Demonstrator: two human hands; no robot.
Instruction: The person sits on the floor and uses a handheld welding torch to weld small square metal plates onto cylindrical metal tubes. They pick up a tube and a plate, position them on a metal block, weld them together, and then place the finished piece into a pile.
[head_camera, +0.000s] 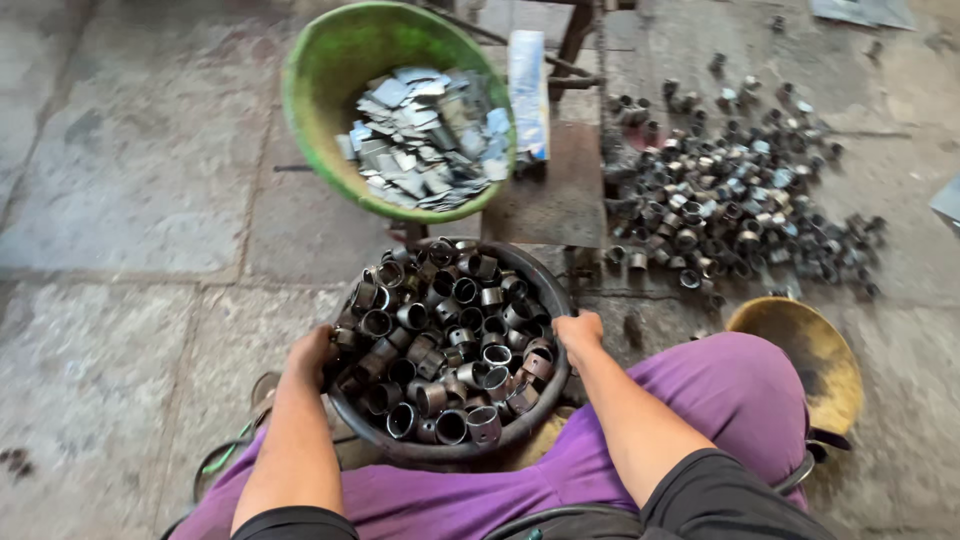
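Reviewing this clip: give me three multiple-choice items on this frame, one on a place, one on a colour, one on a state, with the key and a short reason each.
1. Where does the loose heap of metal rings lie?
A. on the floor, right of the dark pan
B. inside the green basin
C. on the person's lap

2. What colour is the basin of flat metal pieces?
A. blue
B. green
C. red

3. How do the left hand and right hand meet the dark pan of rings?
A. both off it
B. one only
C. both on its rim

Key: 1 A, the heap spreads over the stone floor; 2 B, its rim is green; 3 C, each hand grips one side.
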